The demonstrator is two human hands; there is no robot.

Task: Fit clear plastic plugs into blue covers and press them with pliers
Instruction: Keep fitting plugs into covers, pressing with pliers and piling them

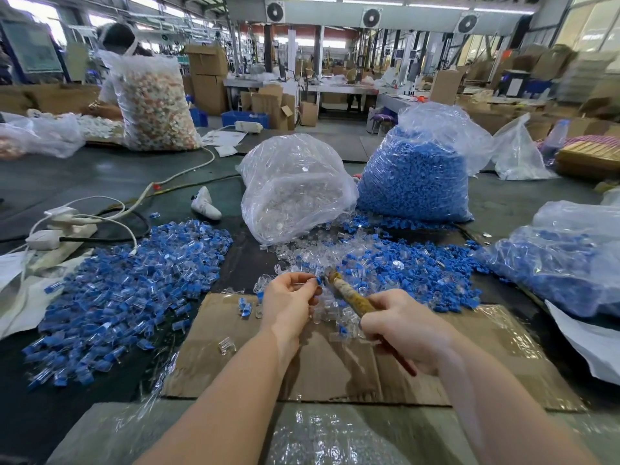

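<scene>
We hold one blue cover (318,281) pinched at the tips of our left hand (291,302), fingers curled round it, raised just above the loose parts so the pliers (349,293) can reach it. Whether a clear plug already sits inside it is too small to tell. Our right hand (404,330) grips the wrapped handles of the pliers, fingers closed round them, nose pointing at the cover and touching or nearly touching it; we judge this to be the pressing step.

Under both hands lies a sheet of cardboard (335,370), probably a work pad, with stray clear plugs (322,313) on it. Directly ahead, mixed plugs and covers lie within easy reach, spilled from the bag of clear plugs (295,189) and the bag of blue covers (416,176). To the left spreads a big heap of assembled pieces (127,290), kept apart from the raw stock, likely as the finished pile. All of it rests on the dark desk (67,176).
</scene>
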